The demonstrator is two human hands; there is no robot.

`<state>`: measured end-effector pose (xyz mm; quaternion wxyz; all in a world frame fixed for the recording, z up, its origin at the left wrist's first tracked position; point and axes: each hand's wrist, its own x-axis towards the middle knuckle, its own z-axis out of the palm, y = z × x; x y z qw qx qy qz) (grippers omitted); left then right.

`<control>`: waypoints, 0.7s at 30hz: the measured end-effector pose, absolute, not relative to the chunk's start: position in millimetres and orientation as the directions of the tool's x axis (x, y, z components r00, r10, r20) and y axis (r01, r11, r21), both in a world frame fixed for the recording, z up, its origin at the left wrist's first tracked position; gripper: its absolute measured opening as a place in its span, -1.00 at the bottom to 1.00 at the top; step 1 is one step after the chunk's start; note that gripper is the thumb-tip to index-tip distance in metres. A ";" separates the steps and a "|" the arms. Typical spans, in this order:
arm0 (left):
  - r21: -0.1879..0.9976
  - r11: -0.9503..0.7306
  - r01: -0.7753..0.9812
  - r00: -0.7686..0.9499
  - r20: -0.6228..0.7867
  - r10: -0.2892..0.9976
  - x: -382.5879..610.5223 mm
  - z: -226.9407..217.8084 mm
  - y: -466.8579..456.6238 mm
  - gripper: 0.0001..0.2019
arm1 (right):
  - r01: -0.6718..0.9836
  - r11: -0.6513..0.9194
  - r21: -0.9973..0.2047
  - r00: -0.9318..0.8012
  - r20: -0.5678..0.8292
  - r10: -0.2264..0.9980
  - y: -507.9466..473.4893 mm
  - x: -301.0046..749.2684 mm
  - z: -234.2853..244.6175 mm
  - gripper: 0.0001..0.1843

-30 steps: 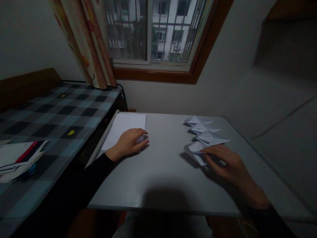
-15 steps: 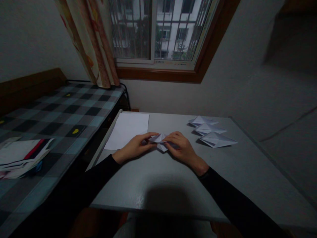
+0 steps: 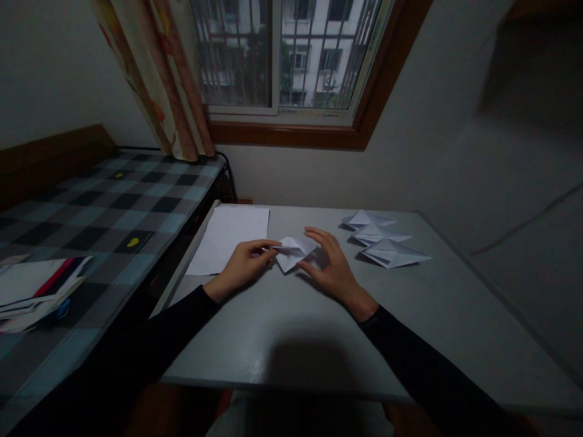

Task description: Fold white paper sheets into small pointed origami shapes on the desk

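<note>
A small piece of folded white paper [image 3: 291, 254] is held over the middle of the table. My left hand [image 3: 248, 262] pinches its left corner between thumb and fingers. Around the right side of the paper my right hand [image 3: 331, 267] is spread, thumb and fingers apart; whether a fingertip touches the paper I cannot tell. Three folded paper boats, or shapes like them, lie in a row to the right: a near one [image 3: 394, 253], a middle one [image 3: 379, 233] and a far one [image 3: 368, 219]. They overlap slightly in view.
White paper sheets [image 3: 234, 233] lie at the table's far left. The grey-white table [image 3: 218, 352] stands against the wall under a window. Left of it is a bed with a checked cover [image 3: 118, 243], carrying a pile of papers or bags [image 3: 40, 288].
My right hand has let go of the paper's right side and opened. The folded paper has turned and spread wider, staying in my left hand. The view has shifted slightly.
</note>
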<state>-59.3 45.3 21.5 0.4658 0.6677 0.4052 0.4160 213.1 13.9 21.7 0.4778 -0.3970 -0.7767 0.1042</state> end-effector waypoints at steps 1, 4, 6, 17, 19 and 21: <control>0.971 -0.213 0.112 0.290 0.173 0.941 -59.5 21.0 47.0 -0.62 | 0.510 0.629 -0.587 -0.184 0.639 0.747 14.2 213.4 20.0 -0.17; 0.969 -0.241 0.048 0.215 0.226 0.950 -59.4 19.5 51.6 -0.67 | 0.460 0.514 -0.724 -0.106 0.530 0.841 16.4 213.0 14.6 -0.26; 0.952 -0.302 0.050 0.213 0.286 0.934 -58.0 19.2 52.3 -0.73 | 0.425 0.467 -0.775 -0.129 0.459 0.879 17.7 212.2 13.1 -0.54; 0.923 -0.337 0.184 0.405 0.241 0.882 -45.2 30.0 28.7 -0.66 | 0.478 0.524 -0.705 -0.250 0.462 0.851 7.3 201.1 20.0 -0.62; 0.915 -0.351 0.198 0.413 0.246 0.877 -43.7 29.7 27.4 -0.68 | 0.454 0.519 -0.725 -0.285 0.434 0.855 3.7 196.6 20.7 -0.62; 0.920 -0.348 0.179 0.385 0.260 0.886 -42.4 28.3 28.6 -0.62 | 0.402 0.512 -0.759 -0.319 0.409 0.855 1.3 194.1 21.9 -0.68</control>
